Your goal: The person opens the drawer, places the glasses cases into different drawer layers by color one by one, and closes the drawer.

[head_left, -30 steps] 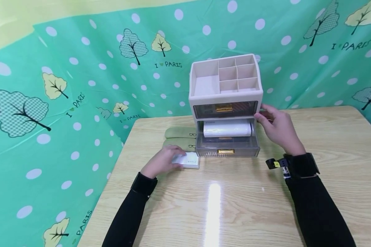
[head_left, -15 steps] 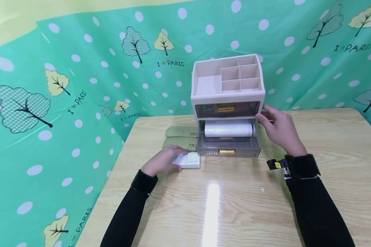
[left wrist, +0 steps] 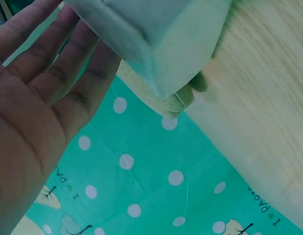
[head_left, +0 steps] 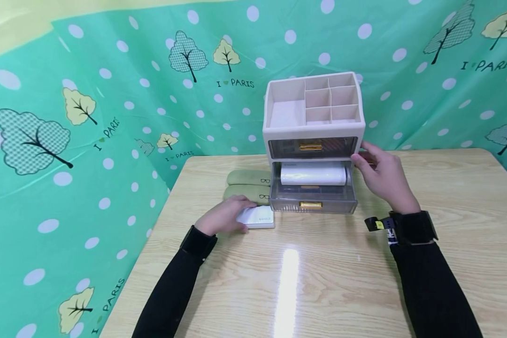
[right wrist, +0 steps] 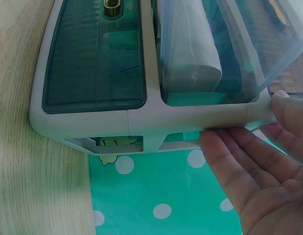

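Note:
In the head view my left hand (head_left: 225,216) holds a flat white box (head_left: 258,217) by its left end, thumb at the near edge and fingers at the far one. The left wrist view shows the fingers against the pale box (left wrist: 156,44). My right hand (head_left: 384,176) grips the right side of a white desktop drawer organizer (head_left: 314,133), its thumb on the front frame and the fingers along the side. The organizer's lower clear drawer (head_left: 314,205) is pulled out, with a white cylinder (head_left: 312,173) lying inside. Its upper dark drawer (head_left: 291,148) is closed.
Two green glasses cases (head_left: 245,192) lie side by side left of the organizer, just behind the white box. Bare compartments top the organizer. A green polka-dot curtain (head_left: 219,131) hangs behind the wooden table (head_left: 342,281) and along its left side.
The head view has shifted slightly. Both hands, the white box and the organizer keep their places relative to one another.

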`<state>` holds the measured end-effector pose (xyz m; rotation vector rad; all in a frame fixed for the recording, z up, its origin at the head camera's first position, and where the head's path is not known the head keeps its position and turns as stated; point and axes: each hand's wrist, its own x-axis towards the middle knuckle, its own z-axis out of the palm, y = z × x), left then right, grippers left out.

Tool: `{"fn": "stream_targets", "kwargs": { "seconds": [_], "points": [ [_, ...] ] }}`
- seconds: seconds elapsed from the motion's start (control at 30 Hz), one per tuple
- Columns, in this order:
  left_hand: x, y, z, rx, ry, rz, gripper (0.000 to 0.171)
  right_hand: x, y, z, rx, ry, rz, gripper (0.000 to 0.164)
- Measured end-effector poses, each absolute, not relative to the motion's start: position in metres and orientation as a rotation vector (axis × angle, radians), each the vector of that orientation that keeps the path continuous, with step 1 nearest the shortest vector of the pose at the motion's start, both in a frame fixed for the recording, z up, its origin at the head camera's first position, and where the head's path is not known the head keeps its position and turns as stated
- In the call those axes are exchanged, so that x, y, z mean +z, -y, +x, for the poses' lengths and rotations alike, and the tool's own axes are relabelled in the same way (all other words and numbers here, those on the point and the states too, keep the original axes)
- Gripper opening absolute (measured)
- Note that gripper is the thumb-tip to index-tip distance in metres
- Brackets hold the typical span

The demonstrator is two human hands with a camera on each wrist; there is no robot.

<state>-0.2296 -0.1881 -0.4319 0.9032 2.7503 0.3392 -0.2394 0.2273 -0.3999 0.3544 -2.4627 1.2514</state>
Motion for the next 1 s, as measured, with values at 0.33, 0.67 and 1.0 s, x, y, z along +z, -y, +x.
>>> {"fn": "stream_targets", "kwargs": {
  "seconds": [0.33,0.67,1.0],
  "points": [
    [-0.4325,0.1814,-0.2327,0.271,-2.773,0.915,0.071,-0.4002,-0.2291,-0.2382,1.247,2.470,0.349,0.051],
    [-0.4331,0.1812,-0.2327,0.182,-2.790,0.975,0.067,-0.4002,-0.2268,-0.2405,1.245,2.464,0.363,0.051],
    [-0.4244,0.1895,-0.2294,0.253,-2.785,0.960,0.069,-0.4007,-0.2278,-0.2401,1.259,2.464,0.366,0.051]
  ]
}}
